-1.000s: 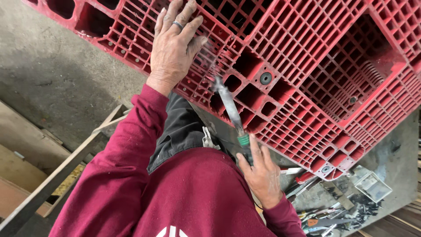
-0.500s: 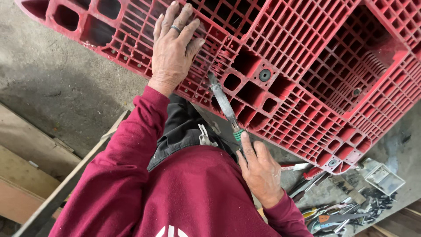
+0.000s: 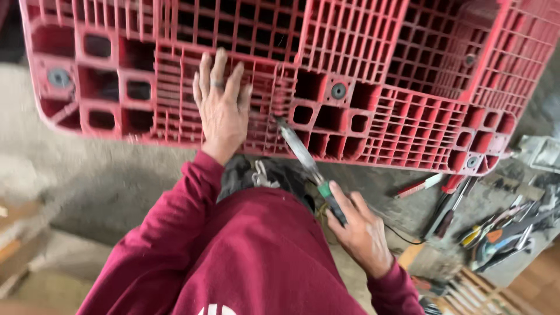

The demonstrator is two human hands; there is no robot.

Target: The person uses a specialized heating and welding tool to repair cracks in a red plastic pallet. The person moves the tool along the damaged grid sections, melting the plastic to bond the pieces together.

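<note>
A large red plastic pallet point(image 3: 373, 52) with a grid of ribs stands in front of me. My left hand point(image 3: 220, 105) lies flat on its ribbed face, fingers spread, a ring on one finger. My right hand point(image 3: 360, 230) grips the green and black handle of a long metal tool point(image 3: 300, 151). The tool's blade slants up and left, and its tip touches the pallet's ribs just right of my left hand. My dark red sleeves and top fill the lower middle of the view.
Several hand tools point(image 3: 496, 230) lie scattered on the grey concrete floor point(image 3: 105, 181) at the right, among them red-handled ones point(image 3: 420, 185). A whitish box point(image 3: 539, 153) sits at the far right. Wooden boards point(image 3: 17, 245) lie at the lower left.
The view has swung, so the pallet now looks more level and fills the top. My left hand stays flat on the pallet. The tool's tip has come closer to that hand.
</note>
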